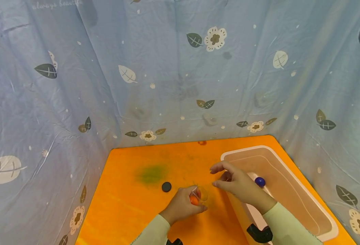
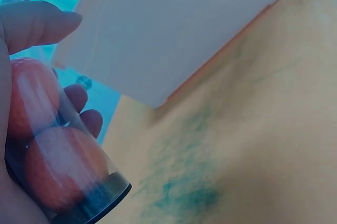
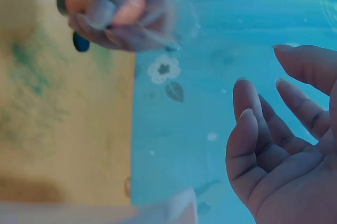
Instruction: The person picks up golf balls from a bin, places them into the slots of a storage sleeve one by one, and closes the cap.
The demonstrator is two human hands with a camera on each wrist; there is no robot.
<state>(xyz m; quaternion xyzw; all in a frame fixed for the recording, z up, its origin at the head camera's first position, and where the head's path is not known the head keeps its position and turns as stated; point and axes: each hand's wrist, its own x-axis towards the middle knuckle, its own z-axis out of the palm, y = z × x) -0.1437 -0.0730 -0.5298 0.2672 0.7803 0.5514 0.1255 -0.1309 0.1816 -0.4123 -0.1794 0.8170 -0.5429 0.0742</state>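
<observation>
My left hand (image 1: 184,204) grips a clear cylindrical tube (image 2: 115,179) with a dark end and orange balls (image 2: 66,169) inside; two of them show in the left wrist view. The fingers curl round the tube's side. My right hand (image 1: 236,185) hovers beside the bin's near-left rim, fingers loosely bent, with nothing between them. A black round disc like a lid (image 1: 166,186) lies flat on the orange table, left of the left hand.
A pale rectangular bin (image 1: 290,200) stands on the right of the orange table (image 1: 128,200), with a dark blue ball (image 1: 260,182) inside. A blue patterned curtain (image 1: 167,68) encloses the back and both sides. A green smudge (image 1: 151,174) marks the tabletop.
</observation>
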